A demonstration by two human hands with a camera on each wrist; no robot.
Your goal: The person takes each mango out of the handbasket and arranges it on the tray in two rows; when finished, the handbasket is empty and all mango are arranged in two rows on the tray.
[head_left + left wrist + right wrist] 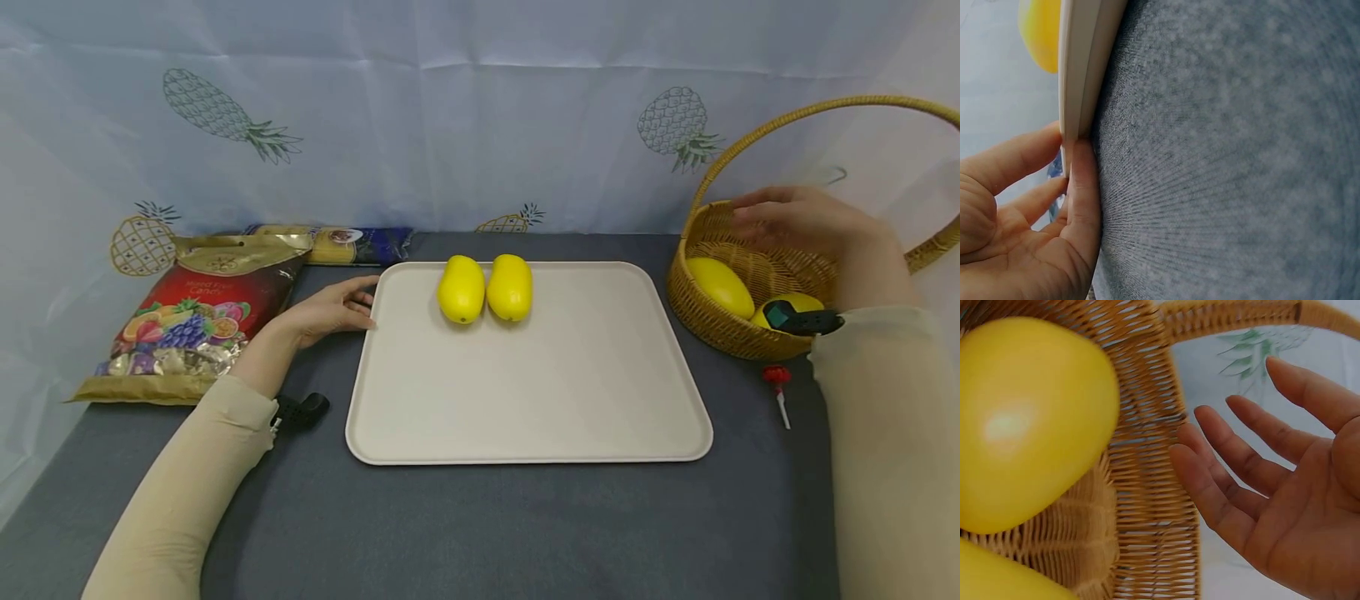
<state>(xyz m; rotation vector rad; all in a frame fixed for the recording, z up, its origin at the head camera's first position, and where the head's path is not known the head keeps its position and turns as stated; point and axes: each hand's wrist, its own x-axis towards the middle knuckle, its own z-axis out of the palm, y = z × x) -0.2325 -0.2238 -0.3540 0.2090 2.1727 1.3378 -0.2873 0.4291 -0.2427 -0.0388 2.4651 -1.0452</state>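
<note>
My left hand [333,310] is at the left edge of a pale rectangular tray [525,392], pinching its rim [1079,75] between the digits in the left wrist view. Two yellow mango-like fruits [461,289] [510,287] lie side by side on the tray near its far edge. Over the back of a wicker basket [693,312] is my right hand [806,218], its fingers loosely spread and holding nothing. Inside the basket are two more yellow fruits [1029,419] [720,286], large in the right wrist view.
The basket's tall handle [810,107] arches over the right hand. A red lollipop [777,377] lies in front of the basket. To the left are a bag of mixed fruit candy [187,321] and a yellow-and-blue packet [352,244]. A pineapple-print curtain [465,125] hangs behind.
</note>
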